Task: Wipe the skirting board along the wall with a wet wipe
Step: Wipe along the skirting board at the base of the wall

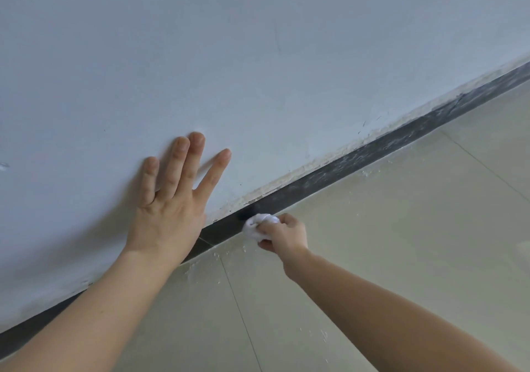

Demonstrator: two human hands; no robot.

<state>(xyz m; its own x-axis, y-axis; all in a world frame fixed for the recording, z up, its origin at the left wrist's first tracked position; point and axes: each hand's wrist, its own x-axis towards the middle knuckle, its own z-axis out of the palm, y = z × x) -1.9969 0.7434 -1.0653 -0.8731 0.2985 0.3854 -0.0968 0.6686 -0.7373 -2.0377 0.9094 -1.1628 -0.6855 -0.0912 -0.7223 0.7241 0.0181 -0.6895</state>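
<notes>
— Hands first: what are they doing?
— The left hand [169, 216] is lying flat on the white wall [258, 56], with its fingers straight and spread. It is holding nothing. The right hand [286, 235] is gripping a white wet wipe [258, 226], bunched into a ball, with the fingers curled round it.
— And where is the wipe sitting?
— It is pressing against the dark skirting board [372, 153], low down where the wall is meeting the floor [401, 228], just to the right of the left hand.
— How is the board looking?
— To the right of the wipe it is showing pale dusty smears all along. Between the wipe and the left hand it is looking darker and more even.
— Is anything else lying near?
— Small white crumbs [198, 264] are lying on the beige floor tiles close along the board, and the paint edge [301, 170] just above the board is flaking.
</notes>
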